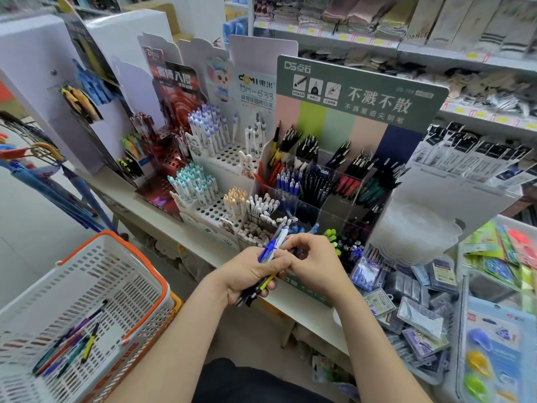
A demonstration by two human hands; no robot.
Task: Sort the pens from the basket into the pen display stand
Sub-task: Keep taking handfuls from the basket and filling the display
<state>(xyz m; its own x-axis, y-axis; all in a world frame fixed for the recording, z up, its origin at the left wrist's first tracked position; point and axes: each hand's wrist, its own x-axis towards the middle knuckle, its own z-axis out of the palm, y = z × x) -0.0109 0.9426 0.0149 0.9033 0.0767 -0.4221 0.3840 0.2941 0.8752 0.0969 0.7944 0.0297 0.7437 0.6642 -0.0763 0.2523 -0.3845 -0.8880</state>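
Note:
My left hand (pixel 250 271) grips a bunch of pens (pixel 271 248) with blue, white, yellow and black barrels, held in front of the shelf edge. My right hand (pixel 312 257) touches the same bunch from the right, fingers curled and pinching a pen near its top. The white basket (pixel 139 274) with an orange rim stands at lower left, and several loose pens (pixel 72 341) lie on its bottom. The clear compartmented pen display stand (pixel 334 196) sits just beyond my hands, full of blue, black, red and green pens.
White perforated pen stands (pixel 215 199) and a red one (pixel 171 158) fill the shelf to the left. Packaged stationery (pixel 412 309) lies heaped at right. A stack of white cardboard (pixel 415 231) stands beside the clear stand. Store shelving runs behind.

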